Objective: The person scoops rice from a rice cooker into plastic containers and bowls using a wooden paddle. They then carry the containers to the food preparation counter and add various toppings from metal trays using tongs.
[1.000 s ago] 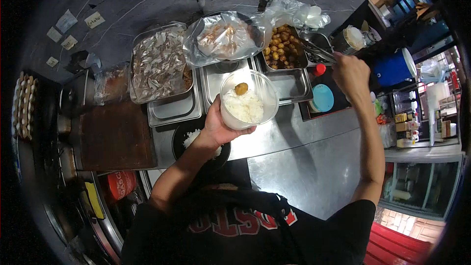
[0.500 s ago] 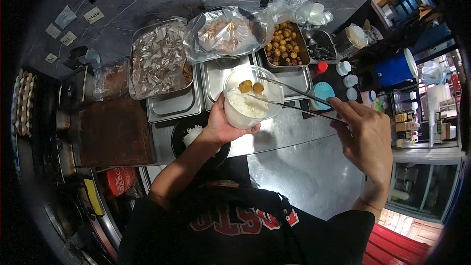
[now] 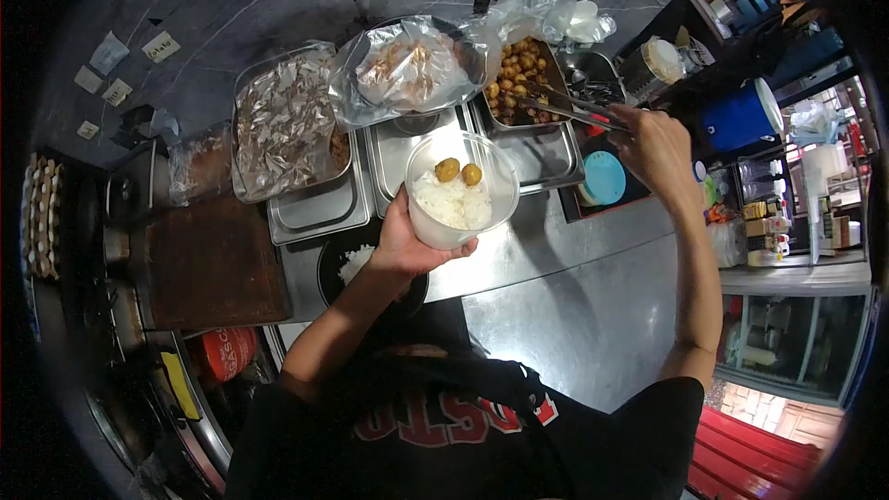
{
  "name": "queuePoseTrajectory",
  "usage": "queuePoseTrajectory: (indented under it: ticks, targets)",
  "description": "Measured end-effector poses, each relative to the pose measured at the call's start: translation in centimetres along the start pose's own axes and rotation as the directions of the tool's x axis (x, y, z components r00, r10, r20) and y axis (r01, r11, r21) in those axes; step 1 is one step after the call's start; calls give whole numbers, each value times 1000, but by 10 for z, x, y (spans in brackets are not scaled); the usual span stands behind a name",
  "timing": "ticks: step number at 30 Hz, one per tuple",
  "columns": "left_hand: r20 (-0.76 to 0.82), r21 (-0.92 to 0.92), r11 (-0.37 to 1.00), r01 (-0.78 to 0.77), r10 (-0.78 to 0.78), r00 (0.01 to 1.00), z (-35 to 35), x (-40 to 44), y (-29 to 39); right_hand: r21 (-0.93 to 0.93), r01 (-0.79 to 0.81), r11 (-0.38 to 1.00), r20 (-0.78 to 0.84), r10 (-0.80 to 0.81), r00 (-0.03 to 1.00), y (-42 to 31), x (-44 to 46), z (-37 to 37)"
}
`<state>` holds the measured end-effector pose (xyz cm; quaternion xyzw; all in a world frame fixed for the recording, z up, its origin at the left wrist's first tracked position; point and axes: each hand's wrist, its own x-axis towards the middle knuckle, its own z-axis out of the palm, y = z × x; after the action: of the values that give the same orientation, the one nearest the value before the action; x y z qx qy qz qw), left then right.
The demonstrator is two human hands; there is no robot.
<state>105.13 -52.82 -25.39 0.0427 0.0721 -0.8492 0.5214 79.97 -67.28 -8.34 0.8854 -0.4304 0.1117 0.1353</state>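
Observation:
My left hand is wrapped around the lower side of a clear plastic bowl. White rice fills part of it, and two small browned potatoes lie on the rice near the far side. In my right hand is a pair of long metal tongs, fingers closed round the handle end. Their tips reach into a metal tray of small potatoes at the back right. Whether the tips pinch a potato is too small to tell.
Foil covers a tray at the left, and plastic wraps a bowl beside it. A black pan with rice sits under my left forearm. At the right are a turquoise lid and a blue drum; a wooden board is at left.
My right hand and the tongs have moved up and away from the bowl to the potato tray. The two potatoes stay in the bowl, still held by my left hand.

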Motion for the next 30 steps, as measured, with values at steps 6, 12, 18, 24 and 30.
queuePoseTrajectory:
  ticks: [6,12,18,24,30]
  targets:
    - [-82,10,998,-62,62,995,4,-4,1,55,-46,997,108,40,993,-7,24,35]
    - [-97,8,996,-84,85,992,-3,-5,3,54,-60,997,83,55,995,3,9,2]
    - [-47,38,995,-90,91,995,-7,-1,3,348,-169,922,164,118,979,6,-22,-69]
    - [-95,25,998,-55,57,994,-4,-1,-7,379,40,925,221,-133,966,-36,-35,-102]
    - [-124,84,995,-50,60,990,-5,-2,-6,333,60,941,125,-107,986,-44,-30,-108]
